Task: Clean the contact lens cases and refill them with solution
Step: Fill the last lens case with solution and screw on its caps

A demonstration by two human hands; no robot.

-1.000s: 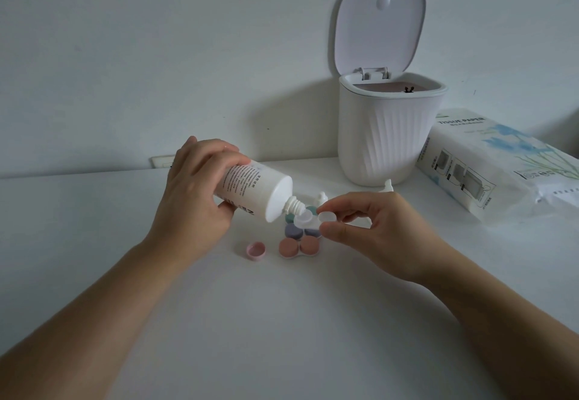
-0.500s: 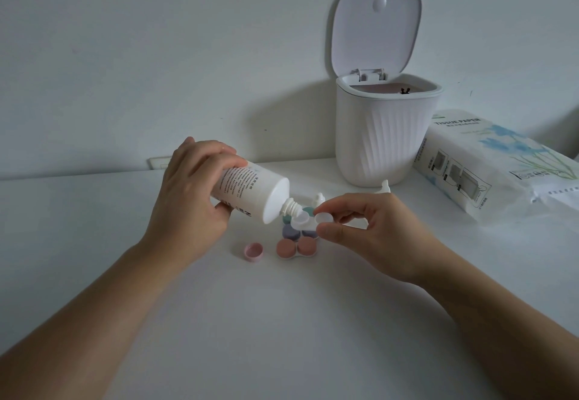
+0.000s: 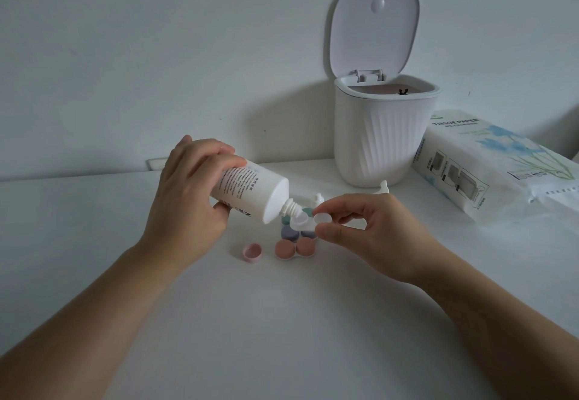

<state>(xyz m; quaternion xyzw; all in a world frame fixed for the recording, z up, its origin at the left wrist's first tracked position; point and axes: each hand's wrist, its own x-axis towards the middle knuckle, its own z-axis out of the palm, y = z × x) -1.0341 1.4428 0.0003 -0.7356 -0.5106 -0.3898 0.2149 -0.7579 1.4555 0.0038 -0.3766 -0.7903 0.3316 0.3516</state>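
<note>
My left hand (image 3: 188,196) grips a white solution bottle (image 3: 250,194), tipped with its nozzle down and to the right. The nozzle hangs just over the left well of a white open lens case (image 3: 305,222). My right hand (image 3: 372,230) pinches that case by its right well, above the table. Below it lie capped cases: a red-brown one (image 3: 294,248), a purple one (image 3: 289,233) and a teal one (image 3: 305,211), partly hidden. A loose pink cap (image 3: 252,252) lies open side up to their left.
A white ribbed bin (image 3: 382,136) with its lid raised stands at the back. A tissue paper pack (image 3: 495,167) lies at the right. Two small white pieces (image 3: 383,187) sit behind my right hand. The white table (image 3: 282,337) meets the wall behind.
The bottle's nozzle and the white case have stayed together; both hands hold nearly still, with only a slight shift of the view.
</note>
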